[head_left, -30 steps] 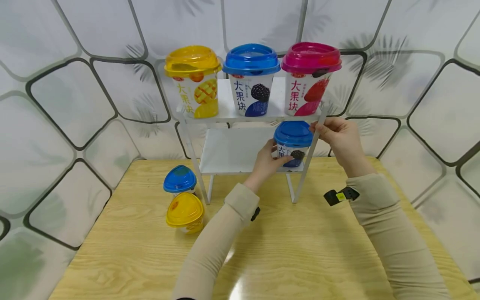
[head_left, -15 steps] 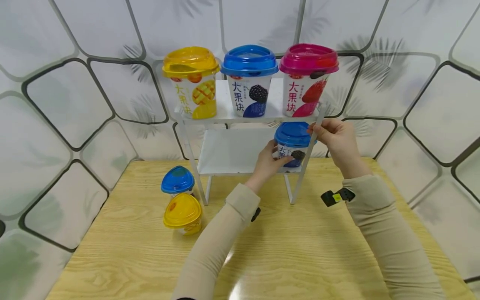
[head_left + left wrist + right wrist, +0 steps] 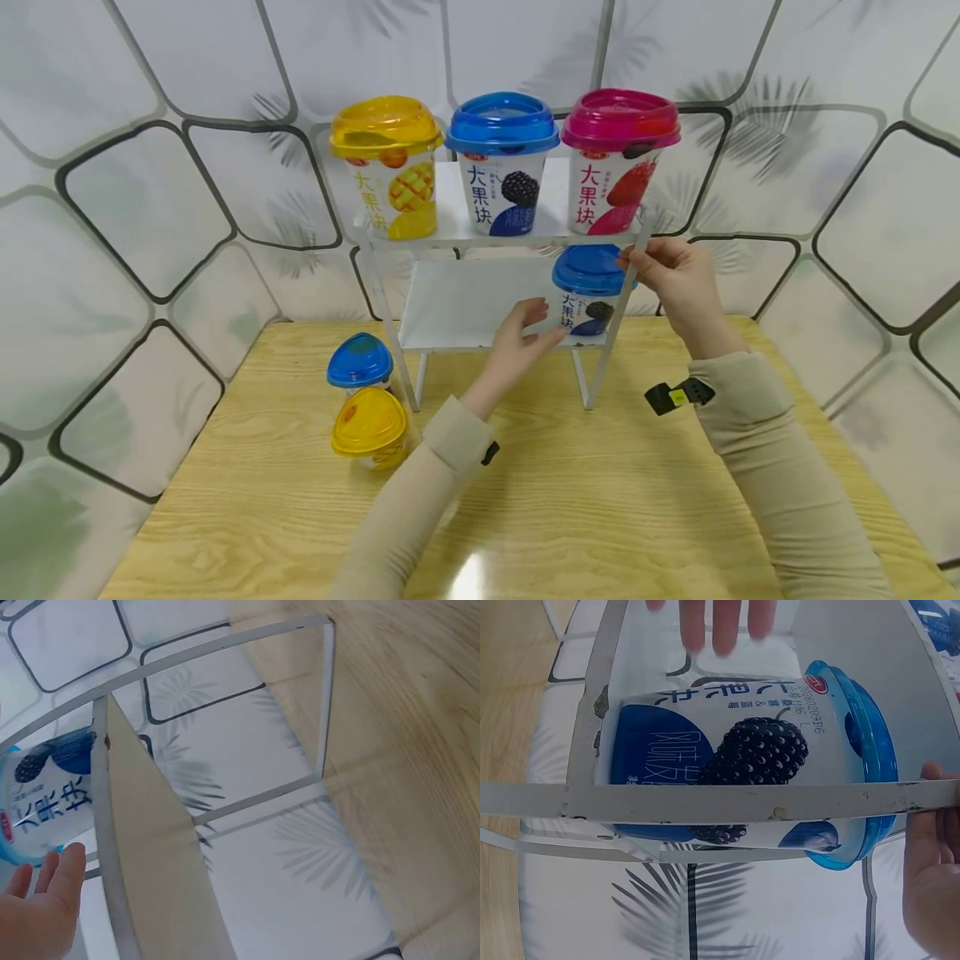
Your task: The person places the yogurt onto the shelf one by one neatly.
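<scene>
A blue-lidded yogurt cup (image 3: 587,292) with a blackberry on its label stands upright at the right end of the lower shelf of a white two-tier rack (image 3: 450,310). Just left of it is my left hand (image 3: 517,340), fingers extended and apart from the cup. In the left wrist view the same hand (image 3: 46,904) shows straight fingers below the cup (image 3: 49,795). My right hand (image 3: 678,283) pinches the rack's right front post near the top shelf. Seen from the right wrist, that hand (image 3: 934,862) has fingers and thumb on either side of the post (image 3: 757,802).
On the top shelf stand a yellow-lidded cup (image 3: 390,167), a blue-lidded cup (image 3: 502,167) and a pink-lidded cup (image 3: 621,162). Left of the rack, another blue-lidded cup (image 3: 360,362) and a yellow-lidded cup (image 3: 370,425) stand on the wooden table (image 3: 570,508). A patterned wall rises behind.
My left hand has let go of the blue-lidded yogurt cup on the lower shelf and drawn back left and slightly toward me. My right hand stays on the post.
</scene>
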`<state>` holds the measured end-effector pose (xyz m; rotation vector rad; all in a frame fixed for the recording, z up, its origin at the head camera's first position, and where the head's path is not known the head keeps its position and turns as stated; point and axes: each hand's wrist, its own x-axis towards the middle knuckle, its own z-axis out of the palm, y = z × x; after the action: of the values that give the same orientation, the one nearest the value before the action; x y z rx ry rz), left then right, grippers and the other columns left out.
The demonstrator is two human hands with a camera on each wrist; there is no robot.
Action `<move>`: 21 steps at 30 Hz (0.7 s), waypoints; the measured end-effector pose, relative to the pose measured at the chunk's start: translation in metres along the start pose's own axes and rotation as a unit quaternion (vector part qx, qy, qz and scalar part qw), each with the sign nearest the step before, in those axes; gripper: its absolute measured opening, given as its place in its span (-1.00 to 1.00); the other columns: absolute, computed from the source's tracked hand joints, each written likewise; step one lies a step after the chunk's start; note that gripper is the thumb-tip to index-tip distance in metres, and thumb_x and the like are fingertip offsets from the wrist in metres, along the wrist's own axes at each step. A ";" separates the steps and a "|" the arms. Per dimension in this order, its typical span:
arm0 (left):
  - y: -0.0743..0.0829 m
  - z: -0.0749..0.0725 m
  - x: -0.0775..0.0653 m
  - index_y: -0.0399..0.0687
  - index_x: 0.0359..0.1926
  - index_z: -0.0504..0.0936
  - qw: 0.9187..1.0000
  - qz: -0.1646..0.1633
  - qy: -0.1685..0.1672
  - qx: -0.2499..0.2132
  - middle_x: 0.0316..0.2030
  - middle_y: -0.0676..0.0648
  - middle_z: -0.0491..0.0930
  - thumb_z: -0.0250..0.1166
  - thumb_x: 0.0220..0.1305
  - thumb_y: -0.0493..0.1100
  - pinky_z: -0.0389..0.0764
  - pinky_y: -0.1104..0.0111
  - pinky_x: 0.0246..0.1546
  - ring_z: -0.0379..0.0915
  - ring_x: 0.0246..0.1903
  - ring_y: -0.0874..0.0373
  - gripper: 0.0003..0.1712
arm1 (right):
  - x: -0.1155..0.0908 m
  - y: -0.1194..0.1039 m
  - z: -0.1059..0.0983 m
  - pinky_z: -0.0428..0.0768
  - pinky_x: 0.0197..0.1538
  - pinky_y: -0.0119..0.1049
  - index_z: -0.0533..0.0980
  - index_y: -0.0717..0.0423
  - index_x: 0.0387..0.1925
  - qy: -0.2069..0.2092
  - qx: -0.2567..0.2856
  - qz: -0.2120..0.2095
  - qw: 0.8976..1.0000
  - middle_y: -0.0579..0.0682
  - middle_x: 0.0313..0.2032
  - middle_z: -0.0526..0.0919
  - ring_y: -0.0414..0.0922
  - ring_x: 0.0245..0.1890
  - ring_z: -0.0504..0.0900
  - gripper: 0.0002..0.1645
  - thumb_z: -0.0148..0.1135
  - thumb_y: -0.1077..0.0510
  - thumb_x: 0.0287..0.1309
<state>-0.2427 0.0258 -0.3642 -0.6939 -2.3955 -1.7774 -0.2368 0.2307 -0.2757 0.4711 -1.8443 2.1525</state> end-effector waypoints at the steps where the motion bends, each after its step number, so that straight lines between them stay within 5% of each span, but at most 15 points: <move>1: 0.000 -0.005 -0.007 -0.26 0.18 0.21 1.000 0.002 -0.004 -0.005 0.11 -0.15 0.31 0.20 0.17 -0.11 0.36 0.33 -0.02 0.25 0.08 0.09 -0.38 | 0.000 0.000 0.000 0.50 -0.21 -0.45 0.57 0.19 -0.44 -0.001 0.006 0.001 1.000 -0.01 -0.46 0.62 -0.15 -0.39 0.61 -0.86 0.10 0.37 0.09; 9: 0.029 -0.053 -0.066 -0.41 0.12 0.22 0.999 -0.001 -0.036 -0.019 0.10 -0.32 0.27 0.12 0.22 -0.27 0.31 0.16 0.03 0.19 0.11 -0.07 -0.50 | -0.003 0.000 0.000 0.47 -0.14 -0.44 0.52 0.25 -0.36 -0.034 0.037 -0.003 0.999 0.01 -0.39 0.62 -0.15 -0.32 0.60 -0.90 0.06 0.35 0.13; 16: -0.007 -0.088 -0.098 -0.37 0.05 0.30 0.999 0.034 0.037 0.006 -0.02 -0.29 0.38 0.16 0.18 -0.32 0.37 0.10 -0.06 0.30 0.00 -0.06 -0.58 | -0.002 -0.001 -0.002 0.46 -0.12 -0.44 0.48 0.26 -0.32 -0.045 0.045 0.020 0.998 0.02 -0.35 0.61 -0.15 -0.26 0.59 -0.88 0.06 0.28 0.14; 21: -0.015 -0.121 -0.126 -0.40 0.00 0.32 0.995 0.028 0.091 0.037 -0.10 -0.30 0.42 0.16 0.15 -0.39 0.40 0.12 -0.10 0.34 -0.08 -0.11 -0.62 | -0.003 -0.001 -0.001 0.45 -0.11 -0.43 0.46 0.30 -0.29 -0.050 0.070 0.039 0.996 0.05 -0.33 0.59 -0.14 -0.25 0.58 -0.85 0.04 0.26 0.15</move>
<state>-0.1600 -0.1277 -0.3790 -0.5579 -2.2859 -1.6452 -0.2333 0.2316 -0.2759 0.5537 -1.7987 2.3610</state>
